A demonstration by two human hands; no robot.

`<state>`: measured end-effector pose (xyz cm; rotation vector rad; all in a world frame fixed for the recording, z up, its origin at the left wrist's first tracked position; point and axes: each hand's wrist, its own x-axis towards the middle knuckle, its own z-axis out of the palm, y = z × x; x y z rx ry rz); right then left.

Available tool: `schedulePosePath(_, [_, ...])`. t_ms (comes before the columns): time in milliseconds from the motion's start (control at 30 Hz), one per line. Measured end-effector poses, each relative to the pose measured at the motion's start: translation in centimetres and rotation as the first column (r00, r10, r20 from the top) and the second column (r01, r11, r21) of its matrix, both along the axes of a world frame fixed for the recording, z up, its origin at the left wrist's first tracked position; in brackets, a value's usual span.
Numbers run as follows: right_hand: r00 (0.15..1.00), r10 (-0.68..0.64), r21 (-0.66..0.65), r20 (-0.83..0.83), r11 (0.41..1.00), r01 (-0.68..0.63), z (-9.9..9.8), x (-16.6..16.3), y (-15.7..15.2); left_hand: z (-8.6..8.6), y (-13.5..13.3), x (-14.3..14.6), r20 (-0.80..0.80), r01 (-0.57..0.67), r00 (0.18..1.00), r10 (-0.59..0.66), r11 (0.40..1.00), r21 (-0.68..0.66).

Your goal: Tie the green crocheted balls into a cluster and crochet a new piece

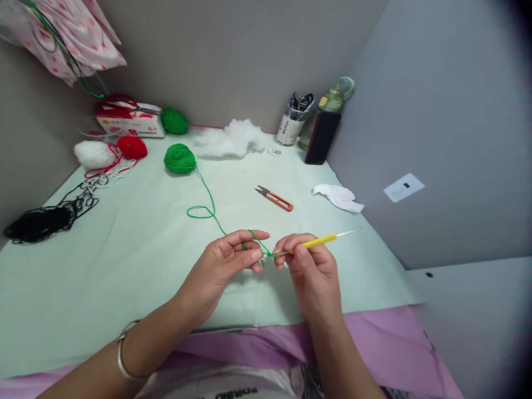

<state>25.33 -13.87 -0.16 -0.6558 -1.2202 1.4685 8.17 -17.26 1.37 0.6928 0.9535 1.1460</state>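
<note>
My right hand (313, 269) grips a yellow-handled crochet hook (319, 242), its metal tip pointing left into a small loop of green yarn. Pinched between the thumb and fingers of my left hand (230, 257) is the working end of that green yarn (260, 242), which also passes over the index finger. Both hands are close together above the front of the table. From the left hand the strand runs back, with a loose loop on the cloth, to a green yarn ball (179, 159). Fingers partly hide the stitches.
Orange thread snips (274, 198) lie beyond my hands, with a crumpled white tissue (337, 198) to their right. White stuffing (233, 138), a pen cup (290, 127), a bottle and a phone (323, 138) stand along the back. Black yarn (41, 223) and red yarn (132, 148) lie left.
</note>
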Motion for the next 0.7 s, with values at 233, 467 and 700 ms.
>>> schedulePosePath(233, [0.872,-0.375,0.696,0.314,0.716,0.057,0.7,0.3,-1.2,-0.3,-0.3,0.2,-0.142,-0.114,0.981,0.135,0.983,0.145])
schedulePosePath(467, [0.692,-0.598,0.884,0.405,0.45,-0.128,-0.8,0.7,-1.1,0.2,-0.4,0.3,-0.017,-0.065,0.998,0.067,0.996,0.06])
schedulePosePath(700, [0.891,-0.344,0.546,0.297,0.826,0.137,0.3,0.7,-0.7,-0.1,-0.1,-0.1,0.204,0.064,0.978,-0.044,0.994,-0.091])
